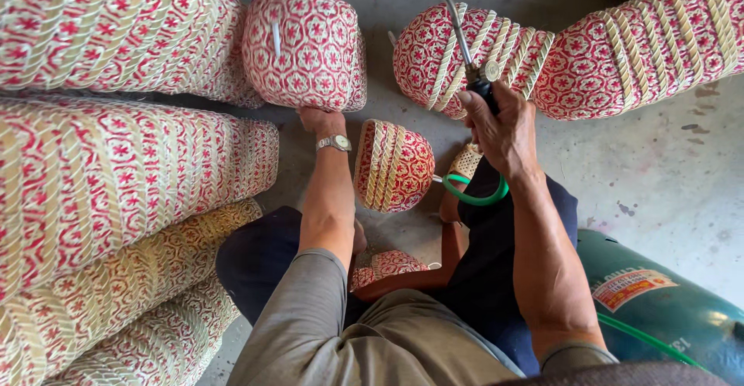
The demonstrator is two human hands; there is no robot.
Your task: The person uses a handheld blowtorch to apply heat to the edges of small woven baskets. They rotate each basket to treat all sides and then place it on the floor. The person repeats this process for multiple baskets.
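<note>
Head view, red-white woven basket, rounded, patterned

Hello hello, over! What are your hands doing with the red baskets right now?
Left hand grips the round red-and-white basket from below. Right hand shut on the black torch handle, green hose trailing. Small basket between the arms.
</note>
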